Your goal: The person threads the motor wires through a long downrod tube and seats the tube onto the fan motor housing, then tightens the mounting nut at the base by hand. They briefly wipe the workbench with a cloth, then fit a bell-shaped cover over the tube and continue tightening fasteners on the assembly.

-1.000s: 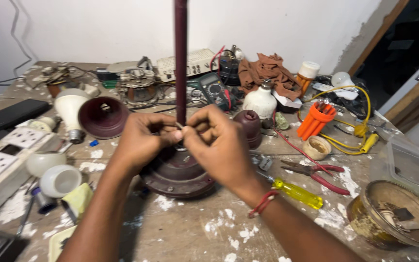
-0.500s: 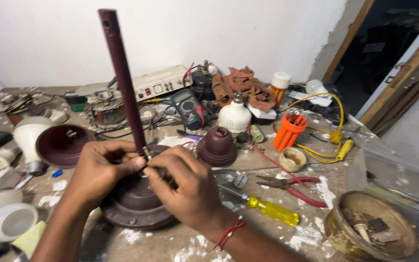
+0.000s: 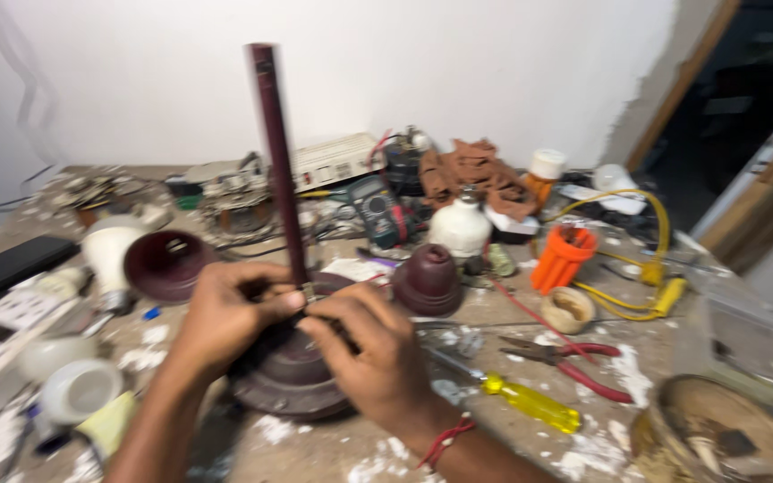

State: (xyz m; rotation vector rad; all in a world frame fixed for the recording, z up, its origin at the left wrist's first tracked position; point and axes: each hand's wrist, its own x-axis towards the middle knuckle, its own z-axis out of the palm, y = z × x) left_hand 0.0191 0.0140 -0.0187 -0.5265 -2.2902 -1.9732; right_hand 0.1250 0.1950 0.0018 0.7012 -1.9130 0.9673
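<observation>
A cluttered workbench point(image 3: 494, 317) carries a dark maroon motor housing point(image 3: 288, 380) near its front edge, with a long maroon rod point(image 3: 275, 152) rising from the housing's centre and leaning slightly left. Both hands meet at the foot of the rod. The left hand point(image 3: 225, 317) is curled, fingertips pinched at the rod's base; the right hand point(image 3: 373, 353) is curled the same way just beside it, fingers pressed to a small fitting there. What the fingertips grip is too blurred to tell. A red thread point(image 3: 445, 440) circles the right wrist. Left of the hands a maroon cup-shaped cover point(image 3: 165, 266) lies on its side; a maroon domed cover point(image 3: 428, 279) stands just right of them. Toward the right edge lie a yellow-handled screwdriver point(image 3: 530, 402) and red-handled pliers point(image 3: 574, 362), with an orange holder point(image 3: 564, 258) behind. A white bulb point(image 3: 105, 255) and white caps point(image 3: 78, 389) crowd the left edge. Bare paint-flecked wood shows only along the front edge.
</observation>
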